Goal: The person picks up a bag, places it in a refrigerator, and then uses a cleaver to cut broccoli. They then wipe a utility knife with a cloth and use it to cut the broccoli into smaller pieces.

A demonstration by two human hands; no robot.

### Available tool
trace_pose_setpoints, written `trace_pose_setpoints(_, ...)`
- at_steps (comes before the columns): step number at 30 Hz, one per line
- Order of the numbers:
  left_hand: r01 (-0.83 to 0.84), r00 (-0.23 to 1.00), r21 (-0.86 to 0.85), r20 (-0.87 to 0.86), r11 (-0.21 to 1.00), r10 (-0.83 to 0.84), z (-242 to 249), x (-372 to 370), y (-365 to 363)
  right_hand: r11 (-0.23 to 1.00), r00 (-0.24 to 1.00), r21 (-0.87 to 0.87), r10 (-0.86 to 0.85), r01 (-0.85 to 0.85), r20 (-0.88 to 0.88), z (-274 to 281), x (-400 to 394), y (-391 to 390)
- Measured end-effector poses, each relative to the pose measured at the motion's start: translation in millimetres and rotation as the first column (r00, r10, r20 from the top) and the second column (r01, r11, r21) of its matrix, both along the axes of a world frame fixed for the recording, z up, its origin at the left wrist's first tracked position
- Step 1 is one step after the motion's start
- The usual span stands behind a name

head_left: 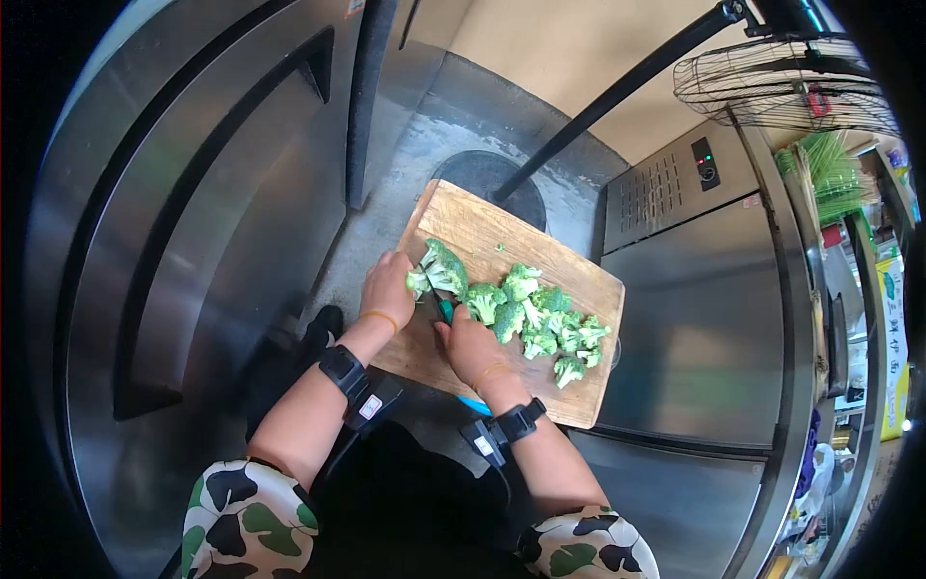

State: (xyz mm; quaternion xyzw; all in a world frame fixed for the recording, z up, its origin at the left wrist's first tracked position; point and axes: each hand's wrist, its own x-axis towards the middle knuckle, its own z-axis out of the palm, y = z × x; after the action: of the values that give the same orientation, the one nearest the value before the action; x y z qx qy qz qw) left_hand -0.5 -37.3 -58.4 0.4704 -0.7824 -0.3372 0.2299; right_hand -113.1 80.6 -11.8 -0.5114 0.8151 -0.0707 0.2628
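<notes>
**Cutting board with broccoli, two hands at work**

- Wooden cutting board [473, 227]: lies tilted in the view, its far corner toward 12 o'clock, its near edge toward 6 o'clock by the person's body. Bare wood shows along the far edge and at the 5 o'clock corner; the right corner reaches the steel counter [704, 318].
- Large broccoli piece [442, 268]: at the board's 9 o'clock side, just inside the left edge.
- Left hand [388, 286]: curled over the board's left edge, fingers grasping the large broccoli piece.
- Right hand [471, 349]: clenched around a knife with a teal handle [445, 310], whose blade is mostly hidden; it sits just at 3 o'clock of the left hand, near the board's near edge.
- Cut florets [550, 323]: a loose heap from the board's centre toward 3 o'clock, close to the right edge.
- Surroundings: steel cabinet door [193, 241] at 9 o'clock, wire fan guard [781, 82] at 1 o'clock, well apart.
</notes>
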Motion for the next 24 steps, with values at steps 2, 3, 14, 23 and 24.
trace_pose_setpoints(2,0.0,1.0,0.005,0.015,1.0,0.0,-0.1,-0.2,-0.5,0.999,0.999,-0.025,0.042,-0.042,0.011,-2.9,-4.2,-2.3)
trace_pose_setpoints(3,-0.009,1.0,0.014,0.02,1.0,0.009,1.1,-0.5,-0.4,0.997,0.998,-0.039,0.061,-0.061,0.018,-2.4,-5.7,-3.0)
trace_pose_setpoints(14,-0.034,0.997,0.015,-0.066,0.999,0.035,-3.6,-0.4,-0.8,0.988,0.997,0.152,0.033,-0.022,-0.066,28.6,4.1,-16.8)
trace_pose_setpoints(23,0.036,0.998,-0.003,-0.06,0.999,-0.036,-11.6,-22.1,10.6,0.983,0.991,0.15,-0.091,0.105,-0.1,5.8,-0.6,6.6)
trace_pose_setpoints(24,0.047,0.997,0.009,-0.063,0.999,-0.046,-11.2,-21.6,9.1,0.983,0.991,0.151,-0.089,0.103,-0.097,3.2,-1.7,6.4)
